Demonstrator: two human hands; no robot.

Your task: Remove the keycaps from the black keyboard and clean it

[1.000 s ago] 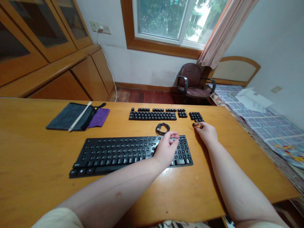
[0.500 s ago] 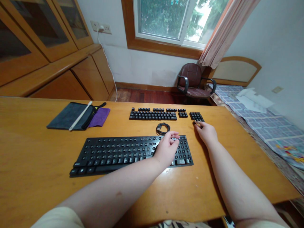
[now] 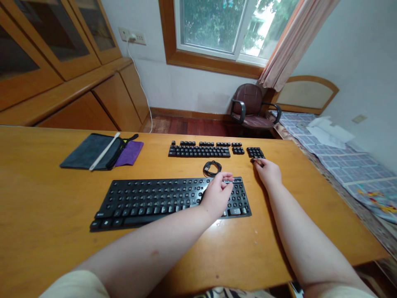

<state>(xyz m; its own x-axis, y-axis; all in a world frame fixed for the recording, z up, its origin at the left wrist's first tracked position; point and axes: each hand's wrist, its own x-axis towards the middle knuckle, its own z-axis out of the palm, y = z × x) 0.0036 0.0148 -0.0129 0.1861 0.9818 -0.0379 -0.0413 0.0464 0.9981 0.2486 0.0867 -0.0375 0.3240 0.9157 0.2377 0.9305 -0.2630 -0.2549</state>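
A black keyboard (image 3: pixel 161 194) lies on the table, with most keycaps off its upper rows and caps along its lower rows. Above its right part hovers or rests my left hand (image 3: pixel 218 191), fingers loosely bent and apart from the thumb, with nothing seen between them. My right hand (image 3: pixel 269 174) is at the near edge of the number-pad keycaps (image 3: pixel 254 152), thumb and fingers closed on a small dark keycap (image 3: pixel 252 160). Farther left, the other removed keycaps (image 3: pixel 198 152) stand sorted in rows. Whether my left palm touches the keyboard is hidden.
A coiled black USB cable (image 3: pixel 212 168) lies between the keyboard and the loose keycaps. On the left are a grey zip pouch (image 3: pixel 85 153), a white stick (image 3: pixel 104 152) on it and a purple cloth (image 3: pixel 130 153). Beyond the table stands a brown armchair (image 3: pixel 249 103).
My right hand stays at the number-pad keycaps with only a slight shift of its fingers. My left hand stays over the keyboard. The view has moved very slightly.
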